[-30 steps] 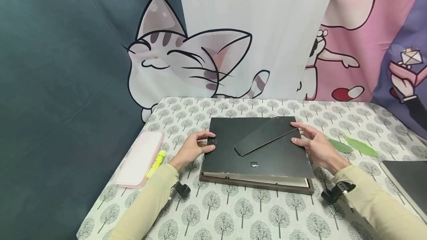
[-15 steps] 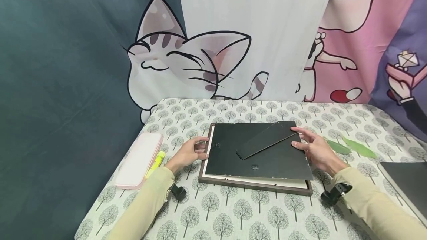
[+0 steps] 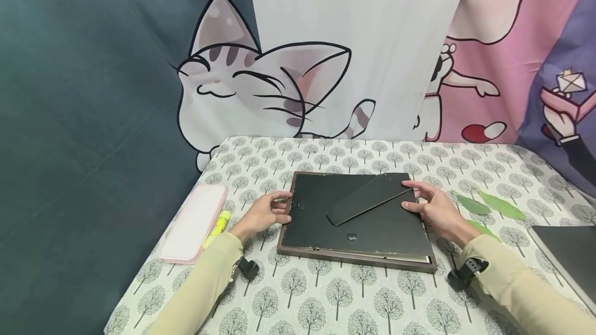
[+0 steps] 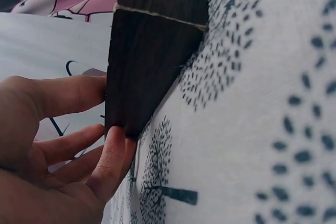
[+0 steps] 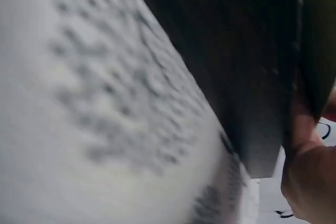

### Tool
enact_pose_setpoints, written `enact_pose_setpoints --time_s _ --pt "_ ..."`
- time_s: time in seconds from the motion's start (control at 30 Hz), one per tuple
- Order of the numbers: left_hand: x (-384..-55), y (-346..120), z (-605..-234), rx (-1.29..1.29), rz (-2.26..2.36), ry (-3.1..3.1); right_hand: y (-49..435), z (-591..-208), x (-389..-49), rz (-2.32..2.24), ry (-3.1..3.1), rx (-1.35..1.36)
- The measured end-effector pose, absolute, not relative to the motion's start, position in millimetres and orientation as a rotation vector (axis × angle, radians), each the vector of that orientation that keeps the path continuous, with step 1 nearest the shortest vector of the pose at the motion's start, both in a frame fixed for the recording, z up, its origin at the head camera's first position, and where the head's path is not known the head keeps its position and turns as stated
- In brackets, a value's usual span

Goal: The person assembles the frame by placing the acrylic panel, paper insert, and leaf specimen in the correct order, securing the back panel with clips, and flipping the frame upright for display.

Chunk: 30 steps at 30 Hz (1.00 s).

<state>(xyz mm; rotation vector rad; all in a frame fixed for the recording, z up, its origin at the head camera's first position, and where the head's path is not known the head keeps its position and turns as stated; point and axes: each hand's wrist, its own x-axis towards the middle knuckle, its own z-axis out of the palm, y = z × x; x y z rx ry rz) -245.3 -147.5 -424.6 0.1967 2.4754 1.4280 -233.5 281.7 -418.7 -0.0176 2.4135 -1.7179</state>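
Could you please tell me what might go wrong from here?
The black backing board might seat crookedly, as a pale strip still shows near the right end of the frame's near rim. The right hand, gripping the board's right edge, could get pinched if the board drops.

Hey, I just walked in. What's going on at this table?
A person is handling a frame and its black back panel. The left hand holds the frame's left edge, while the right hand has a grip on the panel's right edge. The panel lies over the frame but isn't flush yet: a gap shows along the near edge toward the right. A case and marker lie to the left, leaves to the right.
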Motion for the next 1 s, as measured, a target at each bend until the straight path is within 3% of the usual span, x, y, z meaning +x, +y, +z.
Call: enact_pose_setpoints --time_s 0.23,0.5,1.0 --pt "-245.4 -147.4 -423.1 0.207 1.431 2.476 282.5 -400.8 -243.1 -1.312 2.62 -0.182" --pt "-245.9 -146.5 -422.8 0.199 1.426 2.489 283.6 -393.4 -248.1 -1.21 2.635 -0.254" --pt "-246.8 -145.9 -422.8 0.198 1.437 2.482 296.3 -393.3 -249.7 -1.902 2.185 -0.122"
